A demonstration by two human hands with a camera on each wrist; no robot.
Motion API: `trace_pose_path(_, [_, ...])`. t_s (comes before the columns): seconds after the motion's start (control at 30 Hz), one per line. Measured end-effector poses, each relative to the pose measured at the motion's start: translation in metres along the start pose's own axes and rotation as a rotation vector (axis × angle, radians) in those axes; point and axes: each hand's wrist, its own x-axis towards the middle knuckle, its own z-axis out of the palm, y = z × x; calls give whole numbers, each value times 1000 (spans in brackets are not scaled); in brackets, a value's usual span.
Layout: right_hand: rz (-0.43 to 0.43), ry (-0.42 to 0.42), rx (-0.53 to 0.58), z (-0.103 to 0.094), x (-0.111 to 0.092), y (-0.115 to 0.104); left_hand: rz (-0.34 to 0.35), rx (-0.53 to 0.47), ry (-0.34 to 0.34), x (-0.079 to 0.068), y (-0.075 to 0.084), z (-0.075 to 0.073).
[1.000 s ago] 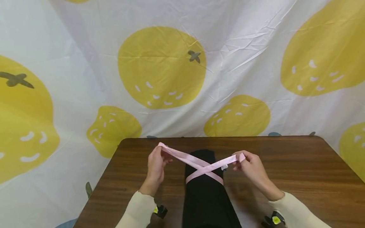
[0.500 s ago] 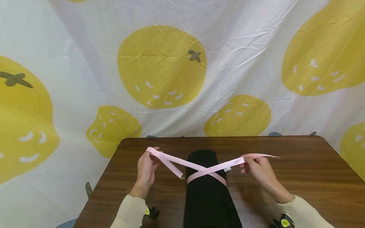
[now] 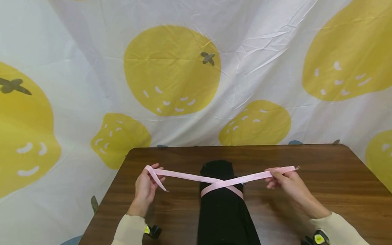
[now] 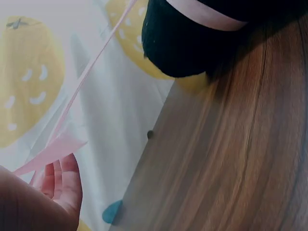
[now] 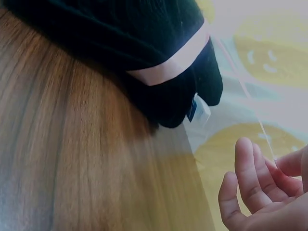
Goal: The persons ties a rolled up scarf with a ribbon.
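As a person's left hand [image 3: 144, 188] holds one end of a pink ribbon [image 3: 186, 176], its loose tip hanging down, the right hand [image 3: 289, 186] pinches the other between thumb and fingers, a short tail jutting right. The ribbon wraps around the far part of a black cloth bundle [image 3: 225, 217] and crosses over itself on top. The bundle, a white tag [image 5: 201, 111] at its far end, lies on a wooden table [image 3: 330, 177] before a fruit-print backdrop [image 3: 245, 20].
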Motion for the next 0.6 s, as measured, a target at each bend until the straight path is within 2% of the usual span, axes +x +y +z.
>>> trace_pose_path(0.2, [89,8,-6,-10,0,6,-24,-35,2,1,0,-14])
trace_pose_path(0.37, [161,-17,24,-22,-1,11,-44,-56,11,3,1,-27])
trace_pose_path(0.6, [192,-68,92,-37,-3,17,-63,-55,33,2,5,-41])
